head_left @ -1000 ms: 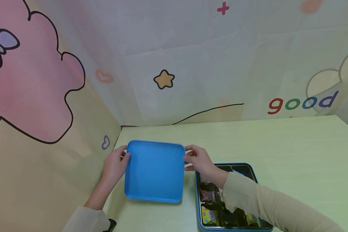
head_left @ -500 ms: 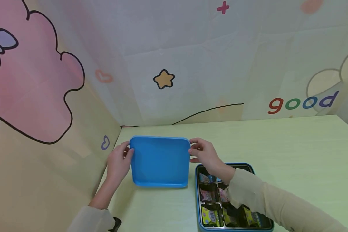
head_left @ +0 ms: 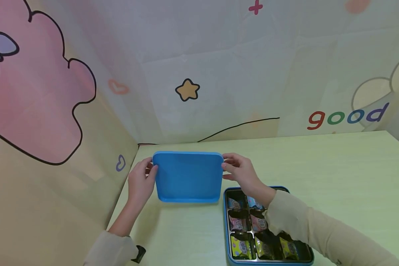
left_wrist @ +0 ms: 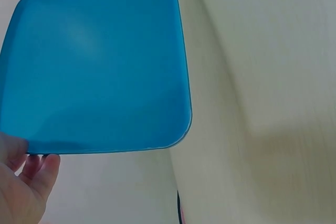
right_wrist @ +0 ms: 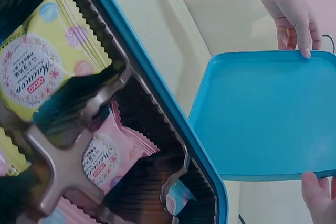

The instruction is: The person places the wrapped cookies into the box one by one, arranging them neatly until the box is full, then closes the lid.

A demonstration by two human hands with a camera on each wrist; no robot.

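A square blue lid (head_left: 188, 177) with a raised rim and rounded corners is held up over the table, tilted so its inner face shows. My left hand (head_left: 142, 181) pinches its left edge between thumb and fingers. On the opposite edge my right hand (head_left: 244, 173) grips with thumb in front and fingers behind. To the right, below my right forearm, stands a blue box (head_left: 227, 229) with a dark divided insert. Wrapped macarons lie in its compartments: yellow packets (head_left: 241, 247), pink packets (head_left: 237, 222) and blue ones (head_left: 235, 203). My sleeve hides part of the box.
The pale table (head_left: 345, 177) runs back to a printed cloth backdrop (head_left: 226, 74). Another cloth wall (head_left: 70, 199) closes in along the left, near my left arm. A dark band (head_left: 139, 254) circles my left wrist.
Both hands have carried the lid slightly up and to the right, tipping it further so it looks shorter. More of the box's packets show as my right arm has shifted.
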